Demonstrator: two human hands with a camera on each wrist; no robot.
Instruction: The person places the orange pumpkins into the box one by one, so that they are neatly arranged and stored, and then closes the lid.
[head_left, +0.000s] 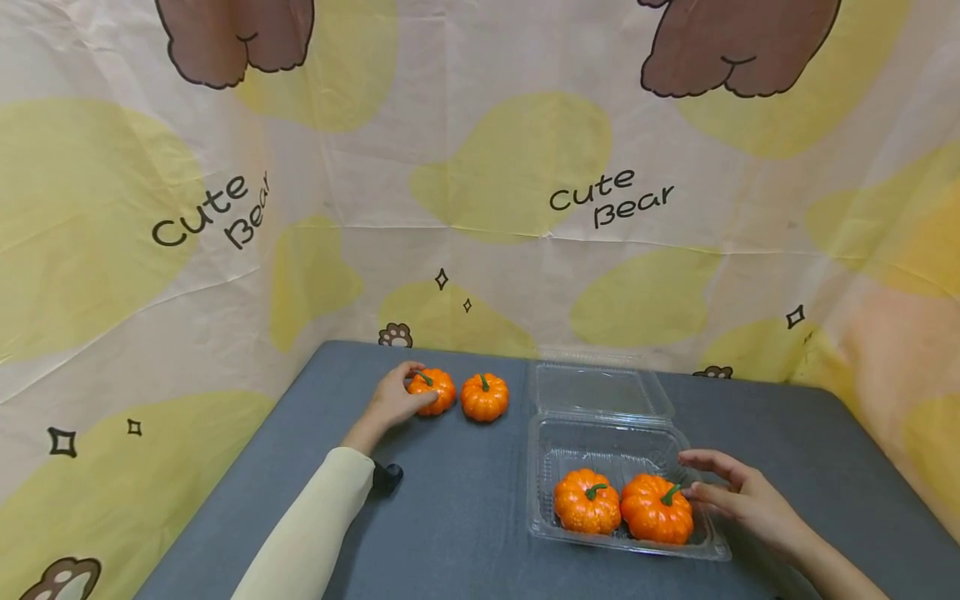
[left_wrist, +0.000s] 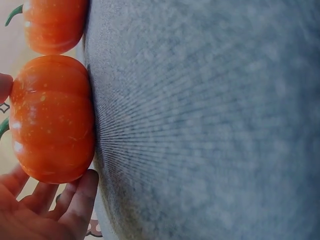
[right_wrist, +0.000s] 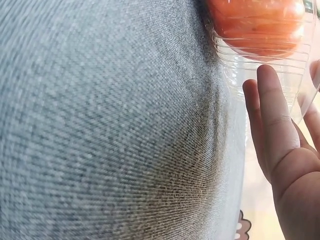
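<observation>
At the far left of the table, my left hand (head_left: 396, 398) grips a small orange pumpkin (head_left: 437, 392). In the left wrist view the thumb and fingers (left_wrist: 80, 205) lie on opposite sides of this pumpkin, which sits on the cloth. A second pumpkin (head_left: 484, 397) stands just right of it. My right hand (head_left: 742, 498) is at the right side of a clear plastic container (head_left: 536, 475), its extended fingers (right_wrist: 277, 112) against the wall. Inside, along the front, sit two more pumpkins, the left one (head_left: 587, 502) beside the right one (head_left: 657, 509).
The container's hinged lid (head_left: 600, 392) lies folded back behind it. Grey cloth covers the table (head_left: 457, 508). A printed curtain (head_left: 480, 167) with bears and lettering hangs around the table's back and sides.
</observation>
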